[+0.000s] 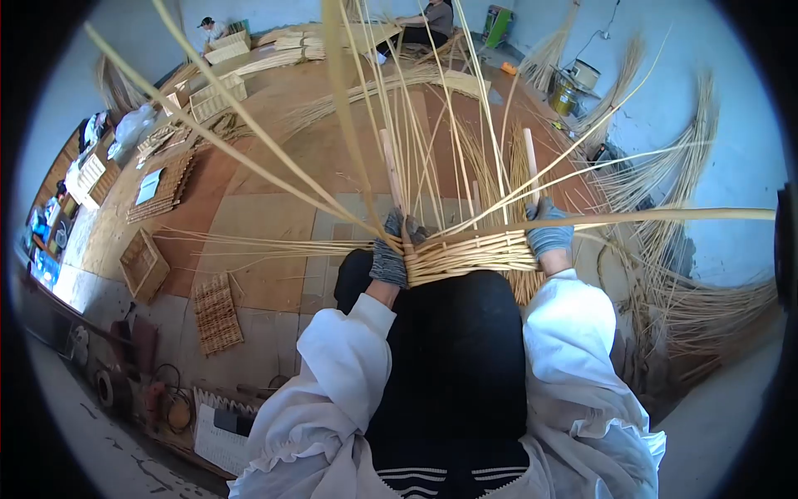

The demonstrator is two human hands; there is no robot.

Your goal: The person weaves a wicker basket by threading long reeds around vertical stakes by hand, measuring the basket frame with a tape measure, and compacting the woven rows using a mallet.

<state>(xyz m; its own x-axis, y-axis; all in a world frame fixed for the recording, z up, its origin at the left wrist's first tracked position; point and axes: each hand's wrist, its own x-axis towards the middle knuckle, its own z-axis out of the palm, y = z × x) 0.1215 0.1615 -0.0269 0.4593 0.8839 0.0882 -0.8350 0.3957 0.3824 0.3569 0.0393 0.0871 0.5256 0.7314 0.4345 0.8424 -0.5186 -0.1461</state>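
A partly woven wicker piece of pale willow rods rests on my lap, with many long rods fanning upward and outward from it. My left hand, in a grey knitted glove, is closed around its left end, by a thick upright stick. At the right end my right hand, in a similar glove, is closed on the weave beside another upright stick. A long, flatter rod runs across the top of the weave and past my right hand. The fingertips of both hands are partly hidden.
Bundles of willow rods lean along the right wall. On the floor at left are a wicker tray, a woven panel and a slatted mat. Tools lie lower left. Other people sit farther back.
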